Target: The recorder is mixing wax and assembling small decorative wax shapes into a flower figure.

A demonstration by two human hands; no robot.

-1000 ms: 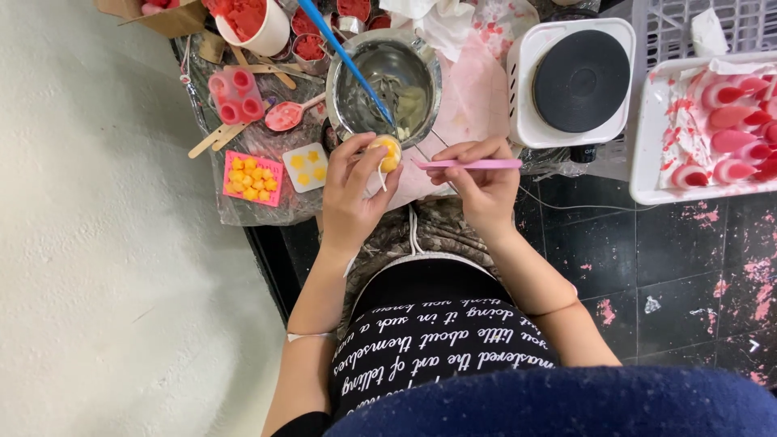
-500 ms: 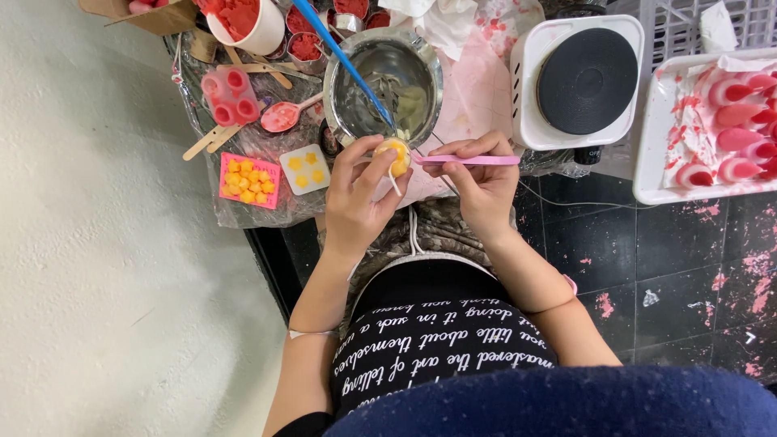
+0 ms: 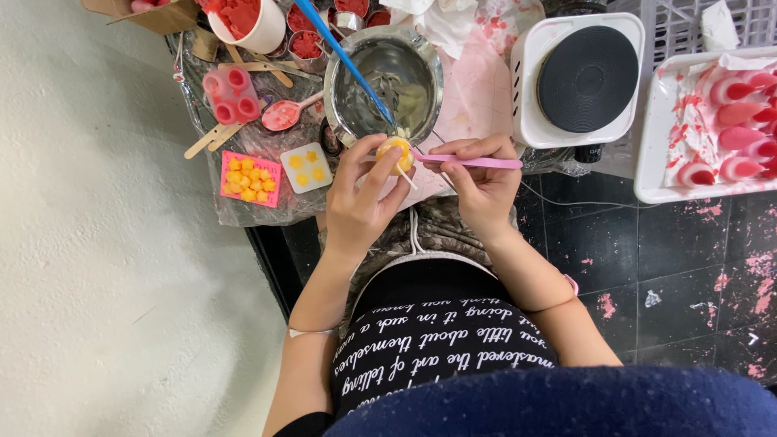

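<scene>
Item: small yellow wax piece (image 3: 396, 154), pinched in left hand (image 3: 362, 202) fingertips; right hand (image 3: 483, 182) closed on pink tool (image 3: 469, 162), tip touching; light strokes advisable.

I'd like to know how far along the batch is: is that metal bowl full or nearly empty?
Nearly empty. The metal bowl shows bare shiny walls, only a pale smear at the bottom, and a blue stick leaning inside.
</scene>
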